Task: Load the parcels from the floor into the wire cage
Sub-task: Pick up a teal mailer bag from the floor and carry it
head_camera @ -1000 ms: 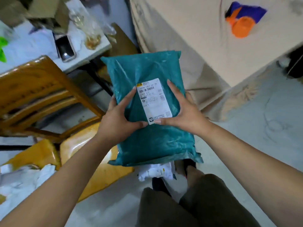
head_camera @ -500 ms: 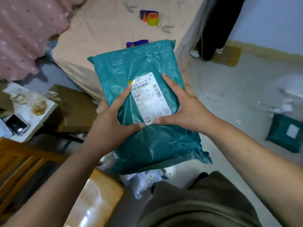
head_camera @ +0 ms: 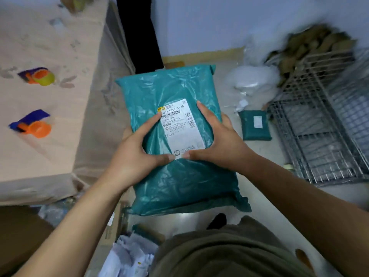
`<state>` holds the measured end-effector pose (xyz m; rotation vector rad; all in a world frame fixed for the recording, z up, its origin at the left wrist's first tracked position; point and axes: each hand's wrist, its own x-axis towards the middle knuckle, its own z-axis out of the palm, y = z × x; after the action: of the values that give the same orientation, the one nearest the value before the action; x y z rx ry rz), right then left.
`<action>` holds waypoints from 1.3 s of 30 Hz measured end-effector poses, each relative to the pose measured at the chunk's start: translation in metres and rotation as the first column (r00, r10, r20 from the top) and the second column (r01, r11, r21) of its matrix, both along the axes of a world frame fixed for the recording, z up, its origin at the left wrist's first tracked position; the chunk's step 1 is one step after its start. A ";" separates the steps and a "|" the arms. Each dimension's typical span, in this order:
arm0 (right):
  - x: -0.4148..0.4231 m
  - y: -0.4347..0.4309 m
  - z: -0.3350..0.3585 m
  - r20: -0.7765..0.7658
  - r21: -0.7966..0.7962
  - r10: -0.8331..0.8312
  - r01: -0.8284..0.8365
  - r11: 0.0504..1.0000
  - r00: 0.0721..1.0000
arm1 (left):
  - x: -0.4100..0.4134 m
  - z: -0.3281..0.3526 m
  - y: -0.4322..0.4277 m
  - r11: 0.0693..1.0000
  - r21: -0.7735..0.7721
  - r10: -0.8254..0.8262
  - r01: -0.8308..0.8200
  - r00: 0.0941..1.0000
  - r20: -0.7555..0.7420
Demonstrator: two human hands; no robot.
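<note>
Wire cage (head_camera: 311, 136) at 3 o'clock, with a small teal parcel (head_camera: 255, 124) on the floor just beside it. Bed (head_camera: 50, 152) at 9 o'clock. Large teal parcel (head_camera: 173, 182) is held at centre. Left hand (head_camera: 131, 154) and right hand (head_camera: 217, 140) grip its sides, thumbs pressed on the label (head_camera: 179, 126).

Count: 2 teal parcels, large parcel (head_camera: 179, 182) and small parcel (head_camera: 255, 125). 1 wire cage (head_camera: 311, 140). 2 hands, left hand (head_camera: 131, 156) and right hand (head_camera: 221, 144). 2 blue-orange tape dispensers, far dispenser (head_camera: 38, 76) and near dispenser (head_camera: 34, 124). 1 white plastic bag (head_camera: 251, 76). 1 bed (head_camera: 40, 152).
</note>
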<state>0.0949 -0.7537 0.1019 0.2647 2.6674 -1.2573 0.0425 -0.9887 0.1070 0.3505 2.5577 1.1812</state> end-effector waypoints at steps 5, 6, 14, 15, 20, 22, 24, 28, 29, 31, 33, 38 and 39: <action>-0.002 0.101 -0.003 -0.014 0.006 -0.157 0.157 0.988 0.987 | -0.036 -0.005 0.113 0.987 0.032 -0.160 0.159 0.987 0.006; -0.003 0.118 -0.004 -0.017 0.003 -0.188 0.188 0.982 0.982 | -0.043 -0.006 0.132 0.983 0.038 -0.182 0.181 0.983 0.021; -0.022 0.229 -0.030 0.065 0.007 -0.387 0.387 0.922 0.920 | -0.112 -0.033 0.265 0.923 0.032 -0.385 0.384 0.921 0.062; -0.027 0.241 -0.033 0.093 0.014 -0.404 0.404 0.914 0.910 | -0.123 -0.040 0.280 0.915 0.039 -0.404 0.402 0.912 0.075; -0.058 0.306 -0.042 0.144 0.037 -0.492 0.493 0.869 0.858 | -0.172 -0.056 0.358 0.870 0.079 -0.493 0.487 0.862 0.121; -0.073 0.331 -0.040 0.151 0.060 -0.518 0.515 0.855 0.842 | -0.191 -0.057 0.387 0.844 0.087 -0.537 0.529 0.833 0.132; -0.086 0.354 -0.039 0.156 0.077 -0.538 0.533 0.843 0.828 | -0.209 -0.058 0.414 0.822 0.088 -0.570 0.563 0.810 0.138; -0.115 0.401 -0.048 0.150 0.042 -0.548 0.548 0.835 0.823 | -0.244 -0.073 0.466 0.803 0.086 -0.596 0.590 0.790 0.145; -0.122 0.415 -0.052 0.153 0.030 -0.548 0.551 0.834 0.822 | -0.251 -0.079 0.479 0.807 0.087 -0.591 0.585 0.793 0.147; -0.139 0.443 -0.065 0.165 0.020 -0.553 0.558 0.830 0.817 | -0.263 -0.095 0.505 0.821 0.097 -0.571 0.563 0.806 0.154; -0.156 0.473 -0.084 0.180 0.044 -0.548 0.549 0.834 0.817 | -0.274 -0.116 0.531 0.841 0.105 -0.541 0.531 0.825 0.165; -0.195 0.551 -0.158 0.243 0.041 -0.492 0.498 0.866 0.836 | -0.289 -0.185 0.593 0.897 0.035 -0.434 0.440 0.865 0.253; -0.203 0.567 -0.176 0.254 0.039 -0.471 0.478 0.878 0.845 | -0.291 -0.200 0.605 0.910 0.021 -0.404 0.414 0.874 0.272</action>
<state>-0.1078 -0.1868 -0.0746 1.0666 2.4330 -1.2668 -0.2487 -0.3835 -0.0934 0.6384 2.1262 0.9448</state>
